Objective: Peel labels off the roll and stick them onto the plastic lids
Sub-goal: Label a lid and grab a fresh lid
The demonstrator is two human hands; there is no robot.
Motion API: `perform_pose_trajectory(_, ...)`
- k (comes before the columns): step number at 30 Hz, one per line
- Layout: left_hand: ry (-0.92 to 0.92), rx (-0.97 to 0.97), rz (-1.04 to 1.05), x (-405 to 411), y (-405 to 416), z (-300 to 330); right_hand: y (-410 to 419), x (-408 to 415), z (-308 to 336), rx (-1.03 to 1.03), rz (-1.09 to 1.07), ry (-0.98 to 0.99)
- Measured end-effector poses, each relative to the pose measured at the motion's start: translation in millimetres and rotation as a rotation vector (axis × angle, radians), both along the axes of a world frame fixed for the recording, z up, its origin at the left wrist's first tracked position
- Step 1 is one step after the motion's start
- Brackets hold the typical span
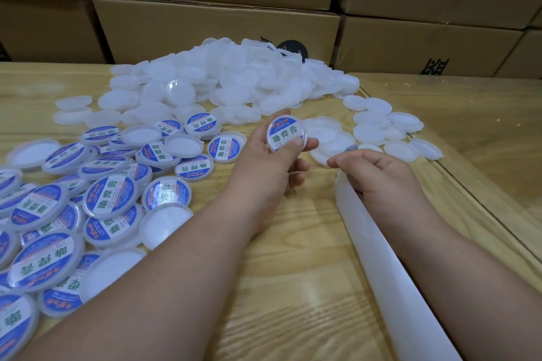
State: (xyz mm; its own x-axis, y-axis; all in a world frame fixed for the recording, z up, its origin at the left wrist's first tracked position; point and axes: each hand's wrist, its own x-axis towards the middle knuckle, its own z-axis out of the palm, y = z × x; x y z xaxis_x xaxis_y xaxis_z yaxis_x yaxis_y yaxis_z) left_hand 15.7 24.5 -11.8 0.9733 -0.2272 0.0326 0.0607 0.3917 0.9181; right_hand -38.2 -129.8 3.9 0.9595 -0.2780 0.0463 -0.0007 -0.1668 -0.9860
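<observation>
Labelled lid held up at frame centre, label strip running off to the lower right.

The left hand [272, 155] pinches a labelled lid [286, 133] between thumb and fingers. Just right of it, the right hand [378, 176] curls round the white label backing strip [390, 269], whose long axis slants toward the lower right corner. The finished pile of labelled lids [88, 205] lies left of the left hand, so that hand is nearer; bare lids [234, 79] heap on the counter [293, 287] above.
</observation>
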Motion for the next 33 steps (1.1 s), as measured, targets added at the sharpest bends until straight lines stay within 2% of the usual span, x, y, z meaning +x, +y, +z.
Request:
perform_pose_trajectory(5, 0.194, -0.24, -0.012, 4.4, 5.9, 3.9, 0.7, -2.0, 0.9, -0.008, -0.002, 0.011)
perform_pose_trajectory(10, 0.312, -0.362, 0.08, 6.7, 8.1, 9.2, 2.0, -2.4, 1.1, -0.004, -0.016, 0.017)
perform_pose_trajectory(22, 0.412, -0.686, 0.128, 9.1, 22.6, 8.3, -0.1, -2.4, 0.5, -0.027, -0.005, 0.028)
perform_pose_trajectory(29, 0.37, -0.589, 0.055, 10.1, 22.3, 5.8, -0.1, -3.2, 0.7, -0.011, 0.005, 0.026)
perform_pose_trajectory(31, 0.299, -0.469, 0.063, 7.7, 17.9, 7.8, 0.6, -3.5, 1.1, -0.005, 0.003, 0.027)
perform_pose_trajectory(33, 0.17, -0.235, 0.098, 2.0, 8.5, 9.5, 1.0, -3.3, 1.5, -0.002, -0.002, 0.025)
